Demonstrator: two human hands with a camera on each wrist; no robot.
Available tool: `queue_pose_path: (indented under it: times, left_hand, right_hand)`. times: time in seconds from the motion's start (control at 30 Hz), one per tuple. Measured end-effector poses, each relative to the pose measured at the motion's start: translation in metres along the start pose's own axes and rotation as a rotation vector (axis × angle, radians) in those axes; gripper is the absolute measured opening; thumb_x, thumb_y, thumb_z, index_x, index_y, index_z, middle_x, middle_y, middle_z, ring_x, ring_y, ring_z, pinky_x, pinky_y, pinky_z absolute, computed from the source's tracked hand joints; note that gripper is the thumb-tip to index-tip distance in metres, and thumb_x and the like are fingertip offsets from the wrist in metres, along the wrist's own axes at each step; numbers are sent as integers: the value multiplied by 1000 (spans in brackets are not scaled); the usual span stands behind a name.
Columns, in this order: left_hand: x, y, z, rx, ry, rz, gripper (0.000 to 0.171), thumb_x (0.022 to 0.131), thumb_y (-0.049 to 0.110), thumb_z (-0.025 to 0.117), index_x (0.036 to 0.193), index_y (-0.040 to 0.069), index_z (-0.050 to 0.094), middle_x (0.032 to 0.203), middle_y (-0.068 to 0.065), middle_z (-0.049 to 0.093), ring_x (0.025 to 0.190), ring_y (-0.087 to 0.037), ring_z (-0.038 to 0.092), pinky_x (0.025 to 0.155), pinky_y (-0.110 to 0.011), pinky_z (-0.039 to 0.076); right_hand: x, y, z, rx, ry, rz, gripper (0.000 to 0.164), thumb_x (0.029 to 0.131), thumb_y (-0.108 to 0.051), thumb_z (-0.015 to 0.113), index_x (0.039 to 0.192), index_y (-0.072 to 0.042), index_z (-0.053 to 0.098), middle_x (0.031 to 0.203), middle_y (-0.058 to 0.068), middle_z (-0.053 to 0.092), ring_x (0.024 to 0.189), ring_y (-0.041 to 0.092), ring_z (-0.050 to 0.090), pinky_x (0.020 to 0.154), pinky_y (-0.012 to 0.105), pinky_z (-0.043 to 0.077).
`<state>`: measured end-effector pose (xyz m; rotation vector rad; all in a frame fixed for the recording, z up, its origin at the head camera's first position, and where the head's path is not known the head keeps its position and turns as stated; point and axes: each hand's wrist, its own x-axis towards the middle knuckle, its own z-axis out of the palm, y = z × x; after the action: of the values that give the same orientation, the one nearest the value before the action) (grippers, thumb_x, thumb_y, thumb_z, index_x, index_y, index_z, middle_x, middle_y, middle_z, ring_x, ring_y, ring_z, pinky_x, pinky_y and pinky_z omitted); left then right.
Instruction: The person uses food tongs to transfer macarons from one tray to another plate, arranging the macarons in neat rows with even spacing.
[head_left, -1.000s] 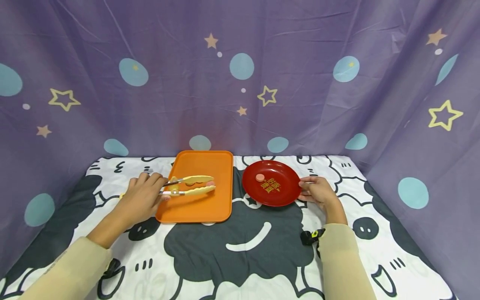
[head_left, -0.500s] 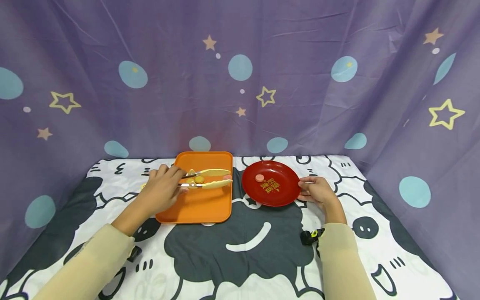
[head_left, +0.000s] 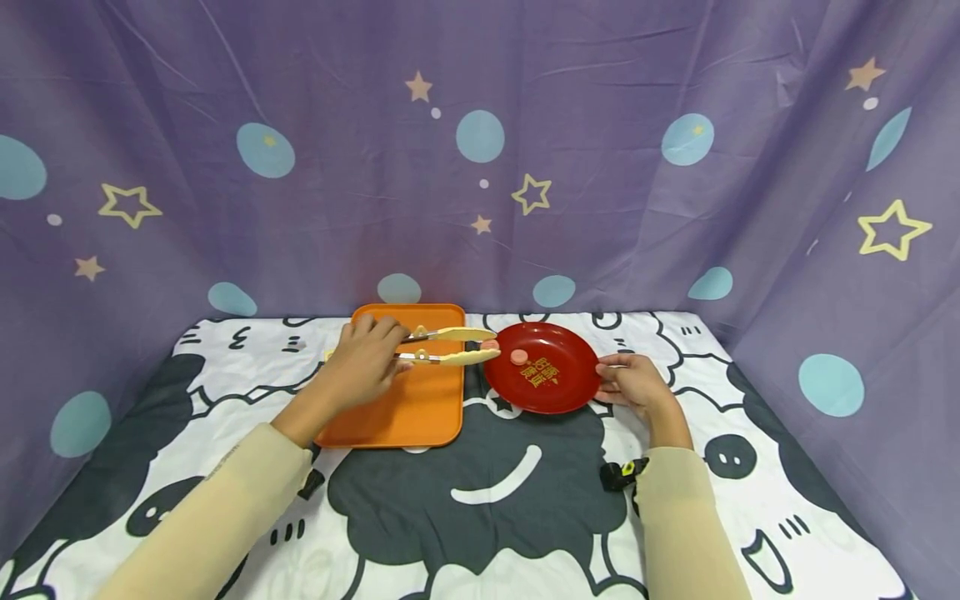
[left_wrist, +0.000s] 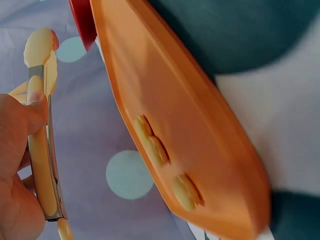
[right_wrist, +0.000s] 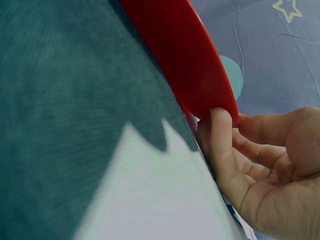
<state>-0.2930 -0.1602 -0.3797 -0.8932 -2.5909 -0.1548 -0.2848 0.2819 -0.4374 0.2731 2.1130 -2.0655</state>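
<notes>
Two pale sleeves (head_left: 690,517) reach across a sheep-print cloth (head_left: 510,525). The right hand (head_left: 636,385) is partly closed, thumb and fingers pinching the right-hand rim of a round red plate (head_left: 558,342). The left hand (head_left: 366,360) is curled around a pair of yellow-tipped tongs (head_left: 459,358), held above the tray and pointing toward the plate. Between the tong tips is a round pink slice (head_left: 490,345), by the plate's left rim; whether it touches the rim cannot be told.

The plate carries gold lettering (head_left: 542,372) on its floor and one pink disc (head_left: 518,357) lying left of it. Just left of the plate, the rectangular orange tray (head_left: 416,408) lies on the cloth. The left wrist view shows three yellow discs (left_wrist: 186,192) in it, two touching and one a little apart, all near one edge. Behind everything hangs a purple curtain (head_left: 600,233) patterned with stars and blue spots.
</notes>
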Motion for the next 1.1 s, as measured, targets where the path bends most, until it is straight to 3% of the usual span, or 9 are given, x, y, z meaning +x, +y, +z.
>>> queue_pose_path:
  times: [0.63,1.1]
  left_hand:
    - [41,35,26,-9,-66,2,41,99,34,68,129,9,60,122,-8,58,102,-31,45,83,-48,36]
    - [58,40,50,2,-112,-20,41,100,40,65,127,10,60,125,-7,56,102,-30,44,85,-46,34]
  right_hand:
    - [0,0,0,-33,17,10,33,103,-3,54,133,12,50,88,7,66,70,16,68,74,34,61]
    - [0,0,-1,-40,21,11,35,103,-3,54,135,11,49,90,8,66,72,16,68,73,34,61]
